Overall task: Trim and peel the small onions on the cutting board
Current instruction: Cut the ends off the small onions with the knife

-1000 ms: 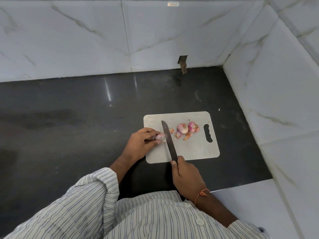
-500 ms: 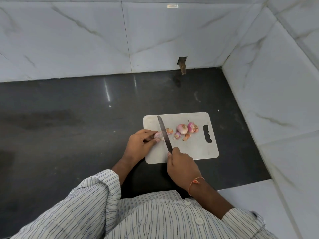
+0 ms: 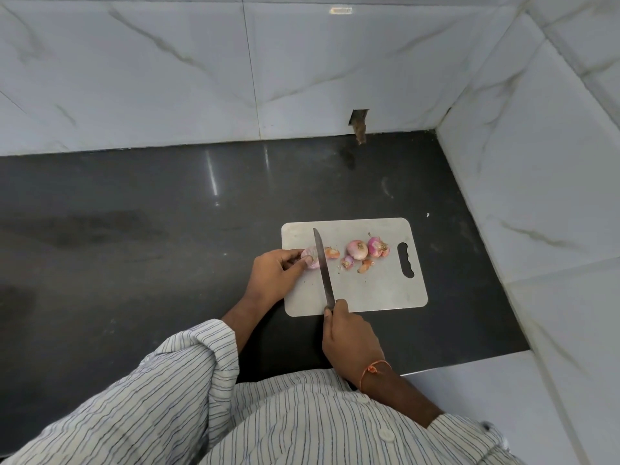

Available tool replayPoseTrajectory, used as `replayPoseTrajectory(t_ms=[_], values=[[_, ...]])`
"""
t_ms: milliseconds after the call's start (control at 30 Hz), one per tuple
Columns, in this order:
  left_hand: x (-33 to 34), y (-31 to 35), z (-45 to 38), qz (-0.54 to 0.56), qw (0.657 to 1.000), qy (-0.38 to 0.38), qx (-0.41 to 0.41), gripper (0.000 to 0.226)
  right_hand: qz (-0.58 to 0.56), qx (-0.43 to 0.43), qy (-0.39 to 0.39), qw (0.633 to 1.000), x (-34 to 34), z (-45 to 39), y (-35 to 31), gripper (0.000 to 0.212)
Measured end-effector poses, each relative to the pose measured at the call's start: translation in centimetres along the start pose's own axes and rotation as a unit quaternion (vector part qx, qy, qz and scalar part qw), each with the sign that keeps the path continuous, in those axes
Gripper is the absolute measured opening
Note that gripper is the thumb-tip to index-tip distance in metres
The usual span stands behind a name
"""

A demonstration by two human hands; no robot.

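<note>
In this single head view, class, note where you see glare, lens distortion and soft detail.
Head view: pale streaks of glare on the dark countertop behind the cutting board; wide-angle bending of the tiled wall lines toward the edges; the striped sleeve looms large at the bottom; the onion in the left hand and the scraps look soft.

Pinkish-purple onions (image 3: 357, 249) sit on a pale grey cutting board (image 3: 375, 290), at 3 o'clock from the knife. Countertop (image 3: 134, 229) is glossy black, walls (image 3: 167, 78) white marble with grey veins. Shirt (image 3: 268, 421) is white with thin dark stripes.
</note>
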State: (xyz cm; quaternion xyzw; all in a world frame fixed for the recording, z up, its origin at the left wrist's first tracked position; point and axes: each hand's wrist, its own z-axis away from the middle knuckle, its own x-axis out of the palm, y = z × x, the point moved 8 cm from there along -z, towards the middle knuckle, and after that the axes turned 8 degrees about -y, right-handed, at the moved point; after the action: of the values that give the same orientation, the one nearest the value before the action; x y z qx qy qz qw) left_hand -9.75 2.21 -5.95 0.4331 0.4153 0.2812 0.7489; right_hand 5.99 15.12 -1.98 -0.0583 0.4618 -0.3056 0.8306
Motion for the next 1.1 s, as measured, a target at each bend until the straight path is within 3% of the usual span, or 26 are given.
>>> replayPoseTrajectory(t_ms=[267, 533, 867, 1100], values=[[0.1, 0.1, -0.1, 0.034, 0.999, -0.002, -0.024, 0.036, -0.018, 0.004, -0.012, 1.000, -0.2, -0.9, -0.1, 0.019], [0.1, 1.6, 0.4, -0.067, 0.997, -0.012, 0.041, 0.035, 0.001, 0.005, -0.026, 1.000, -1.9, 0.6, 1.2, 0.024], [1.1, 2.3, 1.7, -0.117, 0.981, -0.046, 0.146, 0.039, 0.058, 0.006, -0.072, 0.996, -5.6, 1.6, 2.7, 0.031], [0.7, 2.4, 2.4, -0.113, 0.979, -0.036, 0.165, 0.040, 0.054, -0.005, -0.083, 0.995, -5.9, 0.5, 1.6, 0.033]])
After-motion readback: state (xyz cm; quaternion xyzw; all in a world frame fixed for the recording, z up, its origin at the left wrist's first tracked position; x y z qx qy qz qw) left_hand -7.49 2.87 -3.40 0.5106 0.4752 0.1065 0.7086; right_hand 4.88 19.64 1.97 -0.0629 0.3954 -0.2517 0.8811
